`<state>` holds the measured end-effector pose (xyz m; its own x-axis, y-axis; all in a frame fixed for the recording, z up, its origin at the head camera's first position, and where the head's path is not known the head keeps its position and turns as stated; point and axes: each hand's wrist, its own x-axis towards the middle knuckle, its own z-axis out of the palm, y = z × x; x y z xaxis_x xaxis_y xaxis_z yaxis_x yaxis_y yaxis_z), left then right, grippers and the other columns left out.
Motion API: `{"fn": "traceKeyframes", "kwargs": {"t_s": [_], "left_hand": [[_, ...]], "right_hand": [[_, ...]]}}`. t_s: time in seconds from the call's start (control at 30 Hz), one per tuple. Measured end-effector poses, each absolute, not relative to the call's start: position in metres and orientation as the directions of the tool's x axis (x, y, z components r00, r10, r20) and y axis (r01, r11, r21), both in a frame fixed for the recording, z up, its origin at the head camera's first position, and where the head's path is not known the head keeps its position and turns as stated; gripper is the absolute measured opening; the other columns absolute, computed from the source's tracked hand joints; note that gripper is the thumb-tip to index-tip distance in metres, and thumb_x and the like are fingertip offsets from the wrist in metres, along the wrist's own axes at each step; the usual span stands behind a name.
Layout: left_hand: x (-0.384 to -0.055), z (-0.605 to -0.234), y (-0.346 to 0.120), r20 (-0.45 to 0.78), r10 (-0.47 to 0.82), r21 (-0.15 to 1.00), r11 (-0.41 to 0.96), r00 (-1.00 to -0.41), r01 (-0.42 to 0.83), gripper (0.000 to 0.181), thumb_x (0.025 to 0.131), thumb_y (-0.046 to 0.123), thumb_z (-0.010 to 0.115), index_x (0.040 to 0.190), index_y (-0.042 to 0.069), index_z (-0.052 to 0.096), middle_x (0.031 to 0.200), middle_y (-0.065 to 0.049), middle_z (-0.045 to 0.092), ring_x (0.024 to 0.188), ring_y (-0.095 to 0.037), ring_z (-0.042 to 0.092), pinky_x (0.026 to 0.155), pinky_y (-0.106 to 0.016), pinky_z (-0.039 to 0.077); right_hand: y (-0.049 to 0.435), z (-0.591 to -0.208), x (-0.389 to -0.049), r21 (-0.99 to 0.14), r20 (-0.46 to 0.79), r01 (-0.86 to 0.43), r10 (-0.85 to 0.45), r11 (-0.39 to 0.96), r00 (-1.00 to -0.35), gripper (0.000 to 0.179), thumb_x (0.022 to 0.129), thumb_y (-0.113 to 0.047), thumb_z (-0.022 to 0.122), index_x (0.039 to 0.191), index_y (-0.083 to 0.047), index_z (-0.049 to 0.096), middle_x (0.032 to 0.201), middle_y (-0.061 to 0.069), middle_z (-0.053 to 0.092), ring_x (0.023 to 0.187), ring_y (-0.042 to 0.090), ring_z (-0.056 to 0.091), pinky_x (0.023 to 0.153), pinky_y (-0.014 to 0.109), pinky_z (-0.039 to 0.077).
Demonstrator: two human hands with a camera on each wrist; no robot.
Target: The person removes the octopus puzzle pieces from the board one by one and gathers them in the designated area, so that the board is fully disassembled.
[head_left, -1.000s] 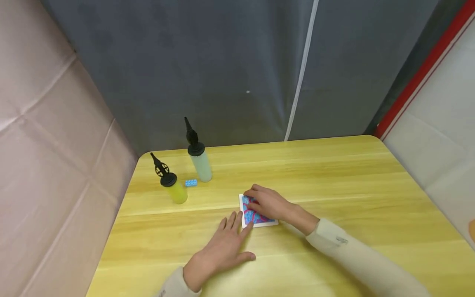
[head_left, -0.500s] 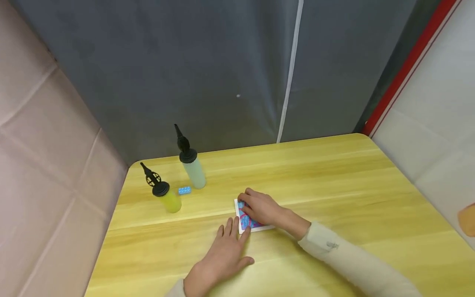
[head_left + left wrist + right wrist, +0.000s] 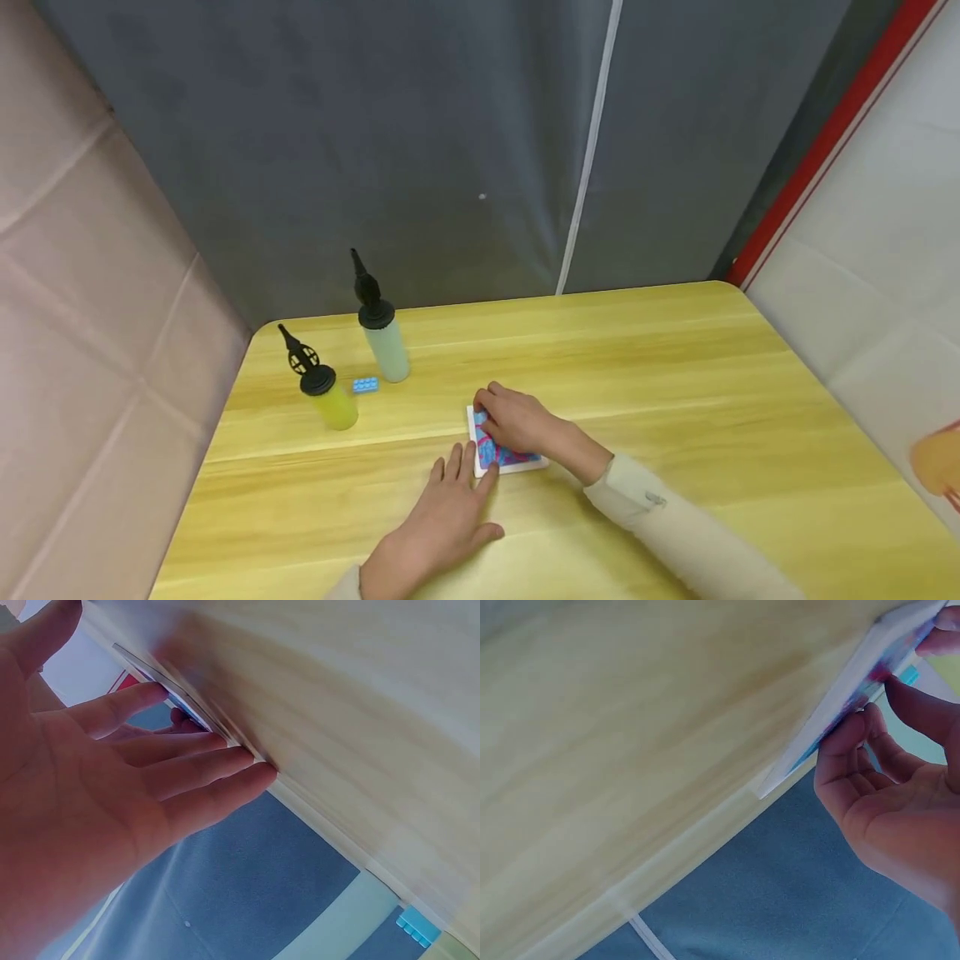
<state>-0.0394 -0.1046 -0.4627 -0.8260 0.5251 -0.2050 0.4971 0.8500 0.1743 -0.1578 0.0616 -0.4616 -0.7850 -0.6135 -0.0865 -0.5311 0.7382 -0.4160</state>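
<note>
A flat, square, white-edged board [image 3: 487, 452] with a blue and pink pattern lies on the table. My left hand [image 3: 442, 521] is spread flat at its near left corner, the index fingertip on its border and the thumb apart on the wood. In the left wrist view, the left hand's [image 3: 142, 772] fingers are straight. Over the board is my right hand [image 3: 517, 419], fingers bent, covering much of the pattern. The right wrist view shows the right hand's [image 3: 900, 780] thumb and curled finger at the board's face; I cannot tell whether they pinch anything.
At the back left stand a yellow bottle [image 3: 337, 410] and a pale green bottle [image 3: 388, 353], both with tall black pointed tops. Between them lies a small blue toy brick [image 3: 365, 385]. A grey curtain [image 3: 337, 150] hangs behind the wooden table [image 3: 637, 375].
The head view has shifted, so the scene sits slightly farther left. My right hand's fingers have bent more over the board; the left hand stays at its corner.
</note>
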Motion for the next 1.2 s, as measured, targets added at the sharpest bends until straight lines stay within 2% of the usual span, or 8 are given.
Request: {"fn": "traceKeyframes", "kwargs": {"t_s": [0.17, 0.4, 0.67, 0.97, 1.2], "left_hand": [[-0.039, -0.462, -0.100, -0.194, 0.530, 0.157, 0.848, -0.826, 0.507, 0.079, 0.093, 0.061, 0.064, 0.154, 0.013, 0.050, 0.163, -0.030, 0.034, 0.150, -0.049, 0.036, 0.116, -0.061, 0.040], [-0.044, -0.458, -0.096, -0.175, 0.531, 0.133, 0.847, -0.829, 0.515, 0.079, 0.093, 0.060, 0.065, 0.153, 0.011, 0.050, 0.162, -0.031, 0.035, 0.150, -0.049, 0.036, 0.116, -0.060, 0.040], [-0.047, -0.457, -0.096, -0.213, 0.517, 0.185, 0.854, -0.829, 0.486, 0.079, 0.094, 0.058, 0.065, 0.155, 0.010, 0.047, 0.164, -0.032, 0.030, 0.152, -0.050, 0.031, 0.118, -0.063, 0.037], [-0.048, -0.461, -0.090, -0.243, 0.506, 0.168, 0.862, -0.827, 0.478, 0.080, 0.095, 0.059, 0.063, 0.157, 0.012, 0.044, 0.166, -0.030, 0.028, 0.154, -0.047, 0.029, 0.120, -0.061, 0.035], [-0.050, -0.461, -0.085, -0.259, 0.502, 0.167, 0.865, -0.825, 0.474, 0.081, 0.095, 0.060, 0.062, 0.158, 0.013, 0.042, 0.167, -0.029, 0.025, 0.155, -0.046, 0.028, 0.121, -0.060, 0.035]], "right_hand": [[0.064, -0.459, -0.157, -0.420, -0.108, -0.508, -0.597, 0.752, -0.795, 0.023, 0.102, -0.017, 0.065, 0.122, -0.008, 0.065, 0.103, 0.001, 0.060, 0.080, 0.011, 0.053, 0.073, 0.029, 0.054], [0.062, -0.454, -0.159, -0.383, -0.070, -0.533, -0.599, 0.755, -0.798, 0.020, 0.102, -0.007, 0.061, 0.120, -0.003, 0.066, 0.099, 0.005, 0.060, 0.075, 0.012, 0.052, 0.065, 0.026, 0.053], [0.056, -0.449, -0.162, -0.429, -0.109, -0.469, -0.560, 0.772, -0.821, 0.020, 0.098, -0.001, 0.063, 0.117, -0.005, 0.066, 0.100, 0.008, 0.058, 0.073, 0.016, 0.052, 0.061, 0.026, 0.050], [0.062, -0.452, -0.163, -0.492, -0.147, -0.400, -0.527, 0.773, -0.837, 0.023, 0.095, 0.005, 0.058, 0.114, -0.006, 0.063, 0.108, 0.012, 0.051, 0.064, 0.017, 0.051, 0.051, 0.021, 0.041], [0.066, -0.456, -0.165, -0.496, -0.144, -0.381, -0.507, 0.780, -0.850, 0.026, 0.093, 0.007, 0.057, 0.112, -0.009, 0.064, 0.110, 0.011, 0.051, 0.064, 0.017, 0.052, 0.051, 0.022, 0.042]]}}
